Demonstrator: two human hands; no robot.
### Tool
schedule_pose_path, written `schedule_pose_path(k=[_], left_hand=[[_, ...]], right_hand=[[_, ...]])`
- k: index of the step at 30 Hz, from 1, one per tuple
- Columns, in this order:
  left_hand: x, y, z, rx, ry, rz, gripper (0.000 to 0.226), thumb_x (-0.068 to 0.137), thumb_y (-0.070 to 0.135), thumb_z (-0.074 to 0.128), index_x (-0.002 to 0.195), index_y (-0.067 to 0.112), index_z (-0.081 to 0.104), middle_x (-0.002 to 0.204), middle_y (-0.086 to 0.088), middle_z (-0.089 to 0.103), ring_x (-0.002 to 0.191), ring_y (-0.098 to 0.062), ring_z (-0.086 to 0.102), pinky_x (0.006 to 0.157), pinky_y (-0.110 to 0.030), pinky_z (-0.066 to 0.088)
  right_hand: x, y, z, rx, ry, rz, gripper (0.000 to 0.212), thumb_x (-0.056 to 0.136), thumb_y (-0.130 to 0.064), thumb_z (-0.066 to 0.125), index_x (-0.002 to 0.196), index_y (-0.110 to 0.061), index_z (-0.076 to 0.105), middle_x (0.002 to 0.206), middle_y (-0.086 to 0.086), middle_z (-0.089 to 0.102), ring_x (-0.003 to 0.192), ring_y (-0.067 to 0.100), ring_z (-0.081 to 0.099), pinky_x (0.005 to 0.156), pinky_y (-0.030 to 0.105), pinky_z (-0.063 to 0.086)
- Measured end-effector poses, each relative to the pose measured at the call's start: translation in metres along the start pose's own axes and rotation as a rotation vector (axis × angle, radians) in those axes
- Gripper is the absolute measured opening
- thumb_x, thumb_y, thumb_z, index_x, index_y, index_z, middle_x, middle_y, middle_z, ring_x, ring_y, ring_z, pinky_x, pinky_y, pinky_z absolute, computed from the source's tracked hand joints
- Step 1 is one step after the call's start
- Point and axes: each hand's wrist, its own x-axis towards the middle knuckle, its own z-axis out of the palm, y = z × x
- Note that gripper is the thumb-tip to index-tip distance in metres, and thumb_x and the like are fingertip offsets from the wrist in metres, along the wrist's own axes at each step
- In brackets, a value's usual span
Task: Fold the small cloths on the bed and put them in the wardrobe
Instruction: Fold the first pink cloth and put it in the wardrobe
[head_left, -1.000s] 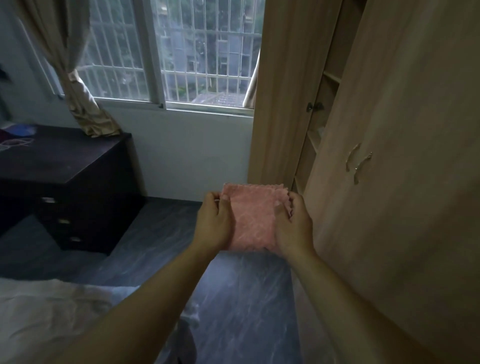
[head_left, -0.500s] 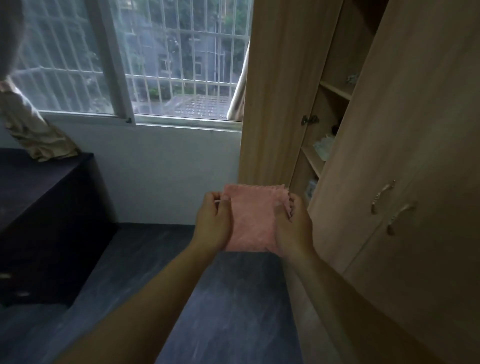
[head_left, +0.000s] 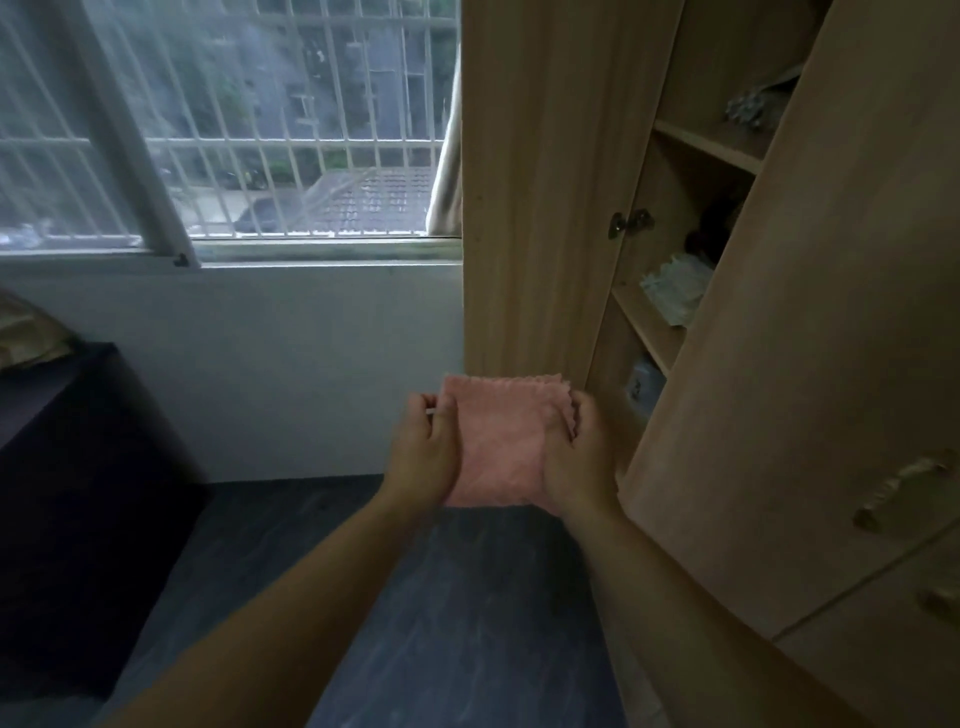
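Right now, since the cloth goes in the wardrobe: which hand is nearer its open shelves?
Right. The right hand is beside the wardrobe opening; the left hand is across the pink cloth.

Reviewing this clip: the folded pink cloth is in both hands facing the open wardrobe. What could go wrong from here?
1. The pink cloth is gripped only at its sides by the left hand and right hand; letting one go may let the fold open.
2. The open door narrows the opening, so the right hand might brush it.
3. The middle shelf already holds a pale cloth; sliding in could disturb it.
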Motion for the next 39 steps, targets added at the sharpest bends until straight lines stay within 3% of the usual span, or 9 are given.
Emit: schedule_pose_path(k=[2,9,15,20,25,28,34,37,39], left_hand=[[0.029,0.003,0.012,-0.004,-0.036,-0.009,0.033,0.108,0.047,0.034,0.107,0.02,0.053,0.101,-0.002,0.063,0.093,-0.021,0.065,0.084,-0.046,0.058],[0.121,0.003,0.045,0.039,-0.076,0.04,0.029,0.108,0.043,0.039,0.105,0.019,0.054,0.098,-0.001,0.064,0.091,-0.021,0.064,0.077,-0.042,0.056],[0.203,-0.019,0.066,0.087,-0.16,0.062,0.023,0.106,0.045,0.041,0.093,0.03,0.053,0.093,0.007,0.063,0.082,-0.006,0.061,0.059,-0.024,0.042],[0.271,-0.04,0.072,0.083,-0.255,0.076,0.022,0.104,0.046,0.043,0.092,0.031,0.054,0.093,0.009,0.063,0.083,-0.004,0.061,0.06,-0.024,0.042],[0.343,-0.049,0.069,0.095,-0.423,0.115,0.02,0.104,0.047,0.044,0.093,0.033,0.053,0.098,0.011,0.063,0.089,-0.005,0.061,0.065,-0.024,0.045],[0.373,-0.047,0.072,0.1,-0.536,0.135,0.019,0.104,0.05,0.043,0.098,0.035,0.053,0.1,0.012,0.063,0.09,-0.004,0.061,0.065,-0.022,0.045],[0.407,-0.051,0.099,0.087,-0.681,0.105,0.018,0.103,0.051,0.045,0.104,0.036,0.054,0.102,0.012,0.063,0.092,-0.003,0.061,0.066,-0.021,0.046],[0.419,-0.053,0.12,0.103,-0.742,0.077,0.01,0.102,0.048,0.047,0.099,0.04,0.053,0.104,0.013,0.063,0.092,-0.004,0.062,0.066,-0.023,0.046],[0.426,-0.055,0.137,0.123,-0.765,0.072,0.005,0.1,0.041,0.049,0.101,0.04,0.054,0.105,0.012,0.064,0.091,-0.005,0.062,0.065,-0.022,0.046]], right_hand=[[0.028,0.0,0.003,-0.029,0.015,0.019,0.051,0.087,-0.07,0.04,0.13,-0.044,0.045,0.132,-0.007,0.056,0.118,0.02,0.056,0.098,0.049,0.051],[0.109,0.002,0.017,0.0,0.055,0.073,0.037,0.098,-0.053,0.047,0.132,-0.038,0.048,0.131,-0.007,0.058,0.116,0.017,0.057,0.098,0.049,0.051],[0.164,0.01,0.046,0.048,0.135,0.163,0.035,0.098,-0.05,0.048,0.133,-0.042,0.046,0.133,-0.008,0.054,0.116,0.014,0.054,0.094,0.041,0.051],[0.201,0.015,0.084,0.067,0.226,0.204,0.036,0.099,-0.049,0.048,0.134,-0.043,0.042,0.116,-0.021,0.047,0.1,-0.001,0.05,0.071,0.019,0.042],[0.234,0.01,0.128,0.084,0.334,0.316,0.042,0.098,-0.051,0.047,0.138,-0.042,0.037,0.13,-0.012,0.051,0.115,0.011,0.055,0.074,0.024,0.048],[0.249,0.006,0.142,0.09,0.411,0.342,0.046,0.098,-0.051,0.047,0.142,-0.041,0.036,0.137,-0.008,0.051,0.107,0.005,0.051,0.069,0.019,0.044],[0.273,0.019,0.146,0.149,0.493,0.381,0.048,0.1,-0.035,0.049,0.146,-0.035,0.035,0.144,-0.003,0.049,0.119,0.011,0.051,0.084,0.025,0.049],[0.285,0.031,0.139,0.173,0.512,0.422,0.052,0.098,-0.027,0.049,0.147,-0.035,0.034,0.143,-0.002,0.049,0.124,0.017,0.052,0.1,0.04,0.05],[0.294,0.043,0.133,0.175,0.524,0.429,0.05,0.099,-0.026,0.048,0.146,-0.036,0.035,0.139,-0.005,0.05,0.119,0.014,0.052,0.097,0.037,0.049]])
